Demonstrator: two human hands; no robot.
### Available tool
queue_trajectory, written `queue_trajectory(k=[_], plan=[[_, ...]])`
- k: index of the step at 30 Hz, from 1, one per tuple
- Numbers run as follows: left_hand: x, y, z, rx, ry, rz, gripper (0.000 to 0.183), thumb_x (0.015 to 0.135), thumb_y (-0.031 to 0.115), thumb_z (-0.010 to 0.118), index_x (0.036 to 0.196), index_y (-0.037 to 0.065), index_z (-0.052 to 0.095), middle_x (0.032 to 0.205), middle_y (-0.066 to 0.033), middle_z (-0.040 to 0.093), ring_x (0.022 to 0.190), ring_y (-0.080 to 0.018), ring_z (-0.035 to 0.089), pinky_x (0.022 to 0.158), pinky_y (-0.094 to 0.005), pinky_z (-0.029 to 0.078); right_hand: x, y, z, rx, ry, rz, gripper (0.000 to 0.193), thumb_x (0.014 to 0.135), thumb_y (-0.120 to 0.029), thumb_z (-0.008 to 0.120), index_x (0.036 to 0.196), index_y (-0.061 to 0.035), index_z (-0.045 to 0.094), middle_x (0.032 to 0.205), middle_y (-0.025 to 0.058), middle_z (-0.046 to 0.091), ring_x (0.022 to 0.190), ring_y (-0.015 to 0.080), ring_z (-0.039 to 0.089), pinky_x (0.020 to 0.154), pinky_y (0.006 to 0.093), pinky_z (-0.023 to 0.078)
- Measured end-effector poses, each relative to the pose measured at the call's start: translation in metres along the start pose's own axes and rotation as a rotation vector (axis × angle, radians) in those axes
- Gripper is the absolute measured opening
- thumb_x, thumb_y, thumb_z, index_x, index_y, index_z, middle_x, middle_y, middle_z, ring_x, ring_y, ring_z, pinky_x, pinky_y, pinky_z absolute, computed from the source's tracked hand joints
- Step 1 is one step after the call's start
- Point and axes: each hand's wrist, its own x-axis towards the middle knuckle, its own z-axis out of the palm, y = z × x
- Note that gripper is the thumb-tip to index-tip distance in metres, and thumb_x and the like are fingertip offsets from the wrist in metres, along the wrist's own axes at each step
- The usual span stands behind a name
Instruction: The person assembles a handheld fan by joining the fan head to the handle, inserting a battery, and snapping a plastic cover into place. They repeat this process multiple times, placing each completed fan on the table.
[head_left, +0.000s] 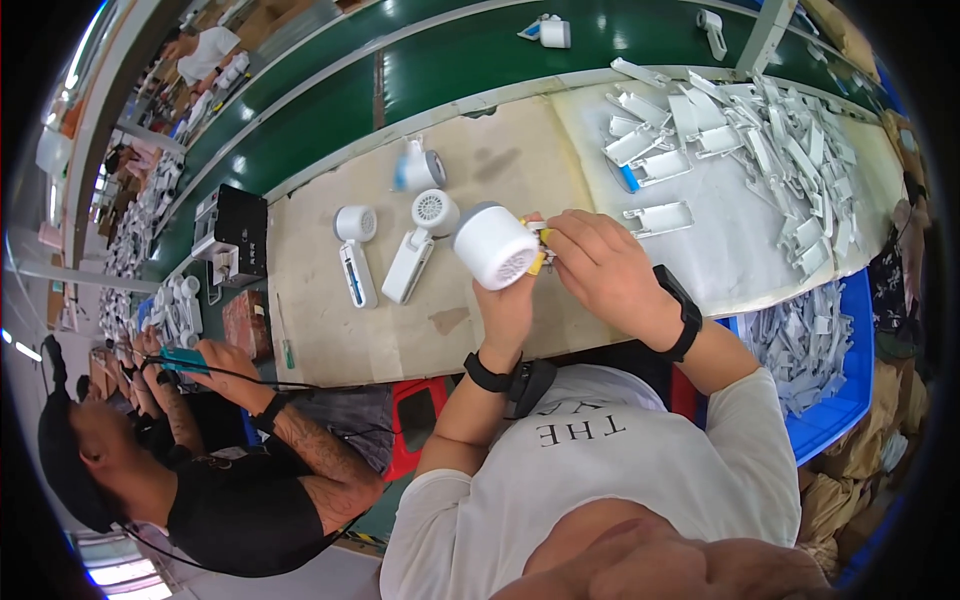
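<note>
My left hand (508, 312) is wrapped round a white cylindrical blower head (495, 245) with a round perforated grille and a grey rim, held above the table. The fingers of my right hand (612, 275) are closed at its side, on a small yellow part (537, 262); the fingers partly hide this spot. Left of my hands, two white handheld blowers (408, 265) (354, 265) lie with handles toward me. Behind them is another blower head (422, 170) with a blue and clear piece beside it.
Loose white plastic shells (770, 150) heap the table's right side; a blue bin (850, 390) of similar parts stands below. A green conveyor (450, 70) runs behind. At left, a co-worker (240, 500) holds a teal tool (185, 360) near a black box (232, 235).
</note>
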Motion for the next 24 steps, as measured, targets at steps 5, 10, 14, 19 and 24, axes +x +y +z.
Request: queue_trajectory(k=[5, 10, 14, 19, 24], plan=[[0.004, 0.007, -0.004, -0.397, 0.114, -0.145, 0.035, 0.088, 0.005, 0.055, 0.121, -0.004, 0.047, 0.117, -0.0154, 0.055, 0.1, -0.0199, 0.057, 0.079, -0.0327, 0.051, -0.013, 0.038, -0.011, 0.383, -0.062, 0.038, 0.041, 0.072, -0.002, 0.065, 0.112, -0.0063, 0.054, 0.117, 0.0126, 0.053, 0.11, 0.032, 0.049, 0.091, 0.0379, 0.042], [0.011, 0.011, -0.019, -0.352, 0.103, -0.157, 0.035, 0.091, 0.012, 0.052, 0.123, -0.001, 0.046, 0.122, -0.0163, 0.052, 0.099, -0.0209, 0.057, 0.076, -0.0322, 0.052, -0.041, 0.085, -0.051, 0.193, -0.255, 0.302, 0.046, 0.072, -0.004, 0.066, 0.116, -0.0061, 0.052, 0.12, 0.013, 0.051, 0.114, 0.0329, 0.046, 0.095, 0.0388, 0.039], [0.011, 0.003, -0.011, -0.553, -0.018, -0.236, 0.035, 0.092, 0.013, 0.049, 0.125, 0.002, 0.045, 0.127, -0.0147, 0.049, 0.103, -0.0215, 0.056, 0.082, -0.035, 0.05, -0.059, 0.115, -0.043, -0.162, -0.439, 0.211, 0.042, 0.074, -0.004, 0.06, 0.115, -0.0055, 0.052, 0.112, 0.0152, 0.056, 0.106, 0.0318, 0.053, 0.091, 0.0388, 0.042], [0.008, 0.003, -0.001, -0.557, -0.002, -0.313, 0.036, 0.092, 0.013, 0.049, 0.126, 0.002, 0.043, 0.129, -0.0145, 0.046, 0.109, -0.0213, 0.053, 0.087, -0.0367, 0.048, -0.047, 0.103, -0.047, 0.036, -0.198, 0.592, 0.05, 0.075, -0.007, 0.06, 0.123, -0.0017, 0.047, 0.104, 0.0205, 0.056, 0.091, 0.0353, 0.056, 0.082, 0.0417, 0.044], [0.006, -0.006, 0.002, -0.545, 0.069, -0.333, 0.036, 0.091, 0.011, 0.051, 0.125, 0.002, 0.044, 0.127, -0.0125, 0.049, 0.109, -0.0214, 0.053, 0.088, -0.036, 0.047, -0.025, 0.052, -0.049, 0.235, -0.326, 0.364, 0.065, 0.066, -0.012, 0.072, 0.124, -0.0008, 0.046, 0.115, 0.0182, 0.054, 0.104, 0.0347, 0.054, 0.081, 0.0387, 0.047]])
